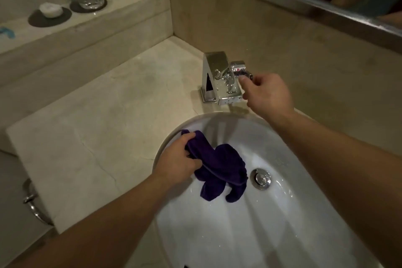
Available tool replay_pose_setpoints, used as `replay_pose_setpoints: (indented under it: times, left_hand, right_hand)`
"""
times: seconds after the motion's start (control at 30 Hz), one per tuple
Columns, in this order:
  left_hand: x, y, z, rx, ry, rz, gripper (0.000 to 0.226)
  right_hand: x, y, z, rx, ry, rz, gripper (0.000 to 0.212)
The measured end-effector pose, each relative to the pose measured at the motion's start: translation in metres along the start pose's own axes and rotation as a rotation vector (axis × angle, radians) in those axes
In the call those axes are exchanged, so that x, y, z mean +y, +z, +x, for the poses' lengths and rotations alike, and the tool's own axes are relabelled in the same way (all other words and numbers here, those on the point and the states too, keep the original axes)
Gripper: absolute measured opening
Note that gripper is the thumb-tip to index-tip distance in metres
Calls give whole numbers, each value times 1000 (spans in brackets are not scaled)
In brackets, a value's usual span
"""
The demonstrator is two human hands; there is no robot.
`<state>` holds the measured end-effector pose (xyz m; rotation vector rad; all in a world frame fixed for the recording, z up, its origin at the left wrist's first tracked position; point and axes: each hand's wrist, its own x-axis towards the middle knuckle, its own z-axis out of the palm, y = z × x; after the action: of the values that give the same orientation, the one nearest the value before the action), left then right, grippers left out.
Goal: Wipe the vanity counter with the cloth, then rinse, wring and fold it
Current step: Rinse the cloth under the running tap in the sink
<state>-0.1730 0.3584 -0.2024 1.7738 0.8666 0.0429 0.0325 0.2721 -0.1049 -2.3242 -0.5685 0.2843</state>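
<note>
**Gripping purple cloth [219, 167] over sink [217, 228]**

At left rim, left hand [178, 159] clamped on upper end of cloth, rest draped right of grip toward drain [260, 178]. Farther, at back edge of counter [121, 102], right hand [269, 93] pinching tap handle [238, 67].

Bathroom: sink [282, 220], faucet [217, 76], mirror [304, 4].

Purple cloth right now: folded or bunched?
Bunched, not folded: the purple cloth, gripped by the left hand, is crumpled inside the white sink, ends trailing.
</note>
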Motion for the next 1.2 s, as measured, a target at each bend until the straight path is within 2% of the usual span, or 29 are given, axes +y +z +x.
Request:
replay_pose_setpoints:
  times: [0.2,0.43,0.57,0.63,0.67,0.7,0.77,0.8,0.83,0.97,1.0,1.1,1.2]
  left_hand:
    - [-10,3,7,32,-4,19,81]
    - [-2,5,5,35,11,77,78]
    - [-2,8,1,66,39,152,78]
    - [-2,11,0,63,85,294,81]
    - [-3,15,0,55,115,383,81]
    - [-5,18,0,47,147,470,80]
    - [-10,23,1,32,191,627,72]
    - [-15,25,3,33,208,697,65]
    - [-19,27,4,36,227,765,55]
    - [-22,26,9,68,258,971,22]
    - [-17,25,10,93,238,938,19]
    - [9,22,8,268,171,600,13]
    - [39,24,3,416,231,369,15]
  right_hand:
    - [17,-8,5,18,-1,92,44]
    - [26,-13,15,-77,109,261,49]
    - [42,-2,-4,-57,43,309,40]
    - [67,16,-30,-164,7,266,29]
    - [84,27,-47,-269,15,202,24]
    - [101,38,-66,-392,42,92,28]
    - [134,63,-102,-551,18,-154,67]
    - [148,75,-115,-536,-23,-220,80]
    - [156,84,-123,-480,-59,-236,79]
    - [158,90,-118,-265,-138,-208,33]
    - [153,86,-113,-230,-157,-190,27]
    - [127,60,-96,-155,-189,-98,23]
    - [99,37,-82,-59,-229,100,25]
